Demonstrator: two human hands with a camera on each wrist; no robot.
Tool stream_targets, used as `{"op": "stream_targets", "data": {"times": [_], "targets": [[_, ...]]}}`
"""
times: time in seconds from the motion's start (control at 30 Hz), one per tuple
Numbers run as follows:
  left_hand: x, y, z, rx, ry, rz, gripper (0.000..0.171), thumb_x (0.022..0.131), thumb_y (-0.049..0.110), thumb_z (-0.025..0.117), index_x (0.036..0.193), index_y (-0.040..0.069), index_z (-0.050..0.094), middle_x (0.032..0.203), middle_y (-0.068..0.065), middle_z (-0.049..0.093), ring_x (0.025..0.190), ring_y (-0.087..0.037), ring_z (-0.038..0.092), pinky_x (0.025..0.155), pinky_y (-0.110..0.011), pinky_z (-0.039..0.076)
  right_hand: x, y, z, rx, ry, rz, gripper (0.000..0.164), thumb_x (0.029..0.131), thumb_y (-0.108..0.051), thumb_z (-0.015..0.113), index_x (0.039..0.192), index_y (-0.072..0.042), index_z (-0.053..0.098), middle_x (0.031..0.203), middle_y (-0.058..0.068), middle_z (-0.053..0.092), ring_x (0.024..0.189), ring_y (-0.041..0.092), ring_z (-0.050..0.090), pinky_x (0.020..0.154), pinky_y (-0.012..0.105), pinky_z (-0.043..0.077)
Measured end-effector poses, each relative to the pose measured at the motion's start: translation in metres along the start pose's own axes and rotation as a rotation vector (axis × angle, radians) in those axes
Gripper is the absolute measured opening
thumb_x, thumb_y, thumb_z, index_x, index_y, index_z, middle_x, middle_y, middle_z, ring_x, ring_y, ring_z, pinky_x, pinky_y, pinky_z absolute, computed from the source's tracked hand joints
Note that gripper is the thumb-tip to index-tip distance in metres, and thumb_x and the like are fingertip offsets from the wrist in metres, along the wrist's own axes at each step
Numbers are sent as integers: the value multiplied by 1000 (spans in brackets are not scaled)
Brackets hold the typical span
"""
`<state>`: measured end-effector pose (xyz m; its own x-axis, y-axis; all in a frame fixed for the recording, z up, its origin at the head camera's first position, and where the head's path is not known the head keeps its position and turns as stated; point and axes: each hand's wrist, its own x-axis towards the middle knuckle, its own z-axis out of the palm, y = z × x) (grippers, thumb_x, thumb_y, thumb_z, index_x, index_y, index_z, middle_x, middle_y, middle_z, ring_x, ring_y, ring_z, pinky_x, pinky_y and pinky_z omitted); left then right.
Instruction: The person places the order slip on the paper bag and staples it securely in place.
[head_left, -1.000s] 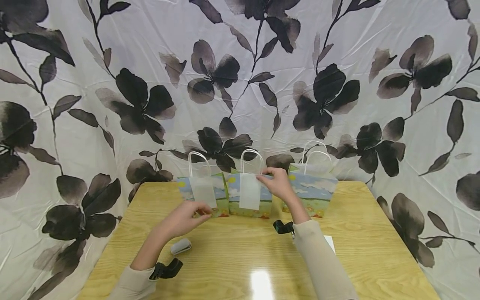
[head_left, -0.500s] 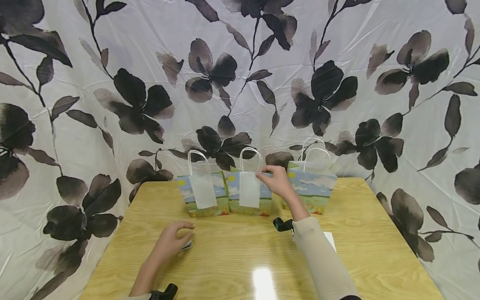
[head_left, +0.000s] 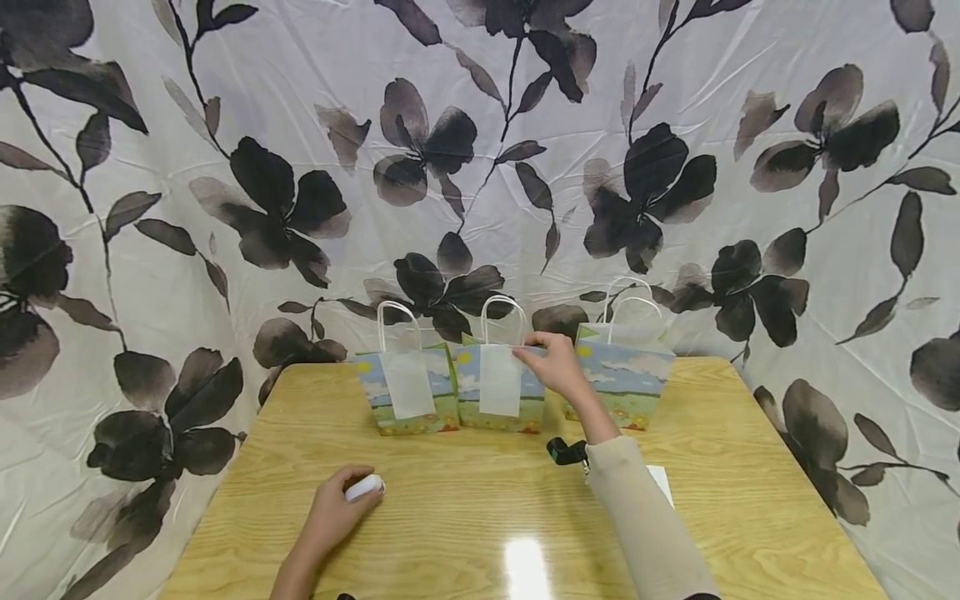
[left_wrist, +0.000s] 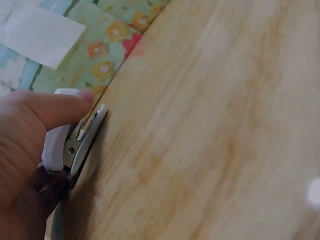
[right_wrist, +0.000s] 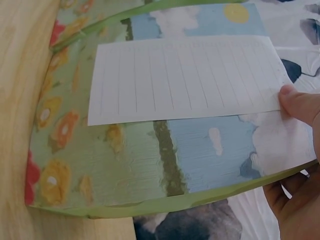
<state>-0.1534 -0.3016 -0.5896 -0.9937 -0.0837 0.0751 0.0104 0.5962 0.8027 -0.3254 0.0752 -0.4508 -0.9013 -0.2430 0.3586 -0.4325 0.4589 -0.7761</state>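
Observation:
My left hand [head_left: 330, 510] has its thumb and fingers around a small white stapler [head_left: 363, 487] low over the table. Seen from the left wrist, the thumb lies at the stapler's [left_wrist: 55, 150] front end and its metal base faces the tabletop. My right hand [head_left: 557, 367] pinches the top edge of the middle paper bag [head_left: 532, 408] together with a lined white paper [right_wrist: 185, 82]. That sheet lies flat against the bag's printed front. In the right wrist view, the thumb presses the sheet's upper corner while the other fingers are behind the bag wall.
A similar bag [head_left: 444, 387] with a white paper [head_left: 407, 385] on its front stands at the left. Another bag [head_left: 622, 385] stands on the right, its front bare. One more white sheet [head_left: 660, 483] is partly covered by the right sleeve. Flowered cloth [head_left: 480, 167] hangs behind the table [head_left: 465, 517].
My left hand has moved back from the left bag toward me and down, and has taken hold of the stapler. My right hand keeps its pinch on the middle bag and paper.

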Motion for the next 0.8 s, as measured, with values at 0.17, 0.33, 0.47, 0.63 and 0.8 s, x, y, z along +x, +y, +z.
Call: {"op": "stream_targets", "data": {"times": [0.17, 0.33, 0.47, 0.63, 0.8], "targets": [[0, 6, -2, 95, -27, -12, 35, 83, 30, 79, 109, 9, 66, 102, -3, 67, 90, -18, 61, 73, -36, 49, -1, 0, 1, -4, 3, -6, 10, 91, -19, 71, 86, -10, 69, 90, 1, 68, 79, 17, 59, 70, 36, 48], [1, 15, -6, 58, -63, -2, 33, 94, 24, 68, 114, 5, 50, 114, -18, 63, 98, -27, 61, 74, -39, 49, -1, 0, 0, -10, -3, -19, 11, 91, -19, 71, 85, -11, 67, 85, 0, 67, 74, 18, 56, 68, 36, 46], [1, 24, -6, -77, -113, -45, 32, 99, 20, 59, 117, 3, 39, 117, -24, 56, 96, -28, 58, 72, -35, 49, -3, 0, -2, -6, -3, -6, 10, 91, -17, 71, 85, -11, 67, 86, 0, 66, 75, 17, 56, 69, 36, 46], [3, 35, -4, -275, -194, -57, 30, 106, 21, 45, 118, 0, 29, 93, -18, 49, 72, -24, 51, 60, -32, 46, -4, 0, -4, -1, 4, -6, 10, 91, -18, 71, 85, -11, 66, 88, 1, 66, 76, 18, 56, 69, 38, 46], [6, 48, -3, -364, -220, -33, 29, 109, 22, 33, 122, -2, 26, 93, -17, 45, 72, -23, 46, 60, -30, 42, -1, 0, -2, -2, -11, -9, 11, 92, -19, 70, 85, -11, 66, 86, 0, 66, 72, 18, 54, 68, 36, 45]]}}
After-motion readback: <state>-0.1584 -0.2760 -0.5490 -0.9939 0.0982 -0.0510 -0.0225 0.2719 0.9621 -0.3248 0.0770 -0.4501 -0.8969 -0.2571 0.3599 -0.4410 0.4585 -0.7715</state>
